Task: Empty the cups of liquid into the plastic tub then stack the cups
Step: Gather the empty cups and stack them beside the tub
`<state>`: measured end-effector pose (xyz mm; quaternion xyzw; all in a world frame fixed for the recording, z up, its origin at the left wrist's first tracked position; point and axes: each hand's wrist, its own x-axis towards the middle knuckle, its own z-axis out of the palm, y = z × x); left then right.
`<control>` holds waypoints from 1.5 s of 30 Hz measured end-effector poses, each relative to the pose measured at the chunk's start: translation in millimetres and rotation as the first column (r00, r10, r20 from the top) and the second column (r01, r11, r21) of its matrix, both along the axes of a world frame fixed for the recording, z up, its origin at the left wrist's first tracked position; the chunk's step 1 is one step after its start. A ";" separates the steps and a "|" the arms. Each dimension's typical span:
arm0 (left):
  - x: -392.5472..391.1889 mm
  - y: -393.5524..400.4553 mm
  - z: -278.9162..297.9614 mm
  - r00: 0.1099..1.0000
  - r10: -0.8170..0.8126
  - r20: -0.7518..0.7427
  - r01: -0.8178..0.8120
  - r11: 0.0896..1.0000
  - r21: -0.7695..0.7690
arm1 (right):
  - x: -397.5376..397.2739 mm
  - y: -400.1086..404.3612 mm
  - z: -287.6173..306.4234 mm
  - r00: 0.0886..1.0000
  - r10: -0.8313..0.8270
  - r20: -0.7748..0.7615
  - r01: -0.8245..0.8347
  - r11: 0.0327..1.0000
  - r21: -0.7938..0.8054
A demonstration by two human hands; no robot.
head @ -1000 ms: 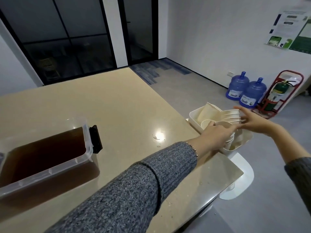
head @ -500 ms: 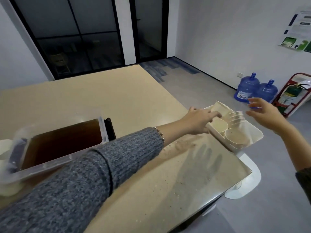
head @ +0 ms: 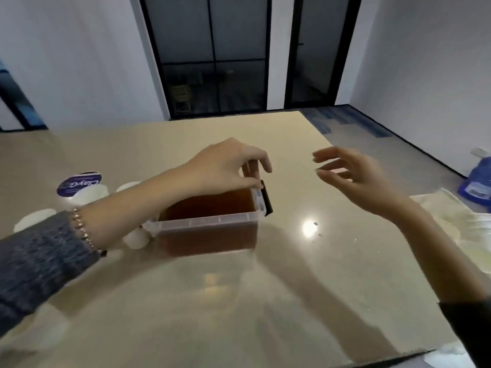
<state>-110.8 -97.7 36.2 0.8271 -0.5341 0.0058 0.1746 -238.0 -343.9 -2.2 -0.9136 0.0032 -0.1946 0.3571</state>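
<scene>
Head view | plastic tub (head: 212, 221) of brown liquid was set on counter (head: 292, 288) | its far rim was pinched by left hand (head: 225, 166) | right hand (head: 353, 179) was held released, fingers spread.

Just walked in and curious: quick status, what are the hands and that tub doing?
Left hand grips the far rim of the plastic tub. Right hand open, holding nothing. Tub holds brown liquid. White cups crowd its left side.
</scene>
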 end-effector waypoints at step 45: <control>-90.7 421.2 -149.7 0.494 0.779 -0.386 -0.863 0.493 -0.109 | 64.2 424.9 -121.8 0.803 0.591 -0.075 -0.588 0.806 0.067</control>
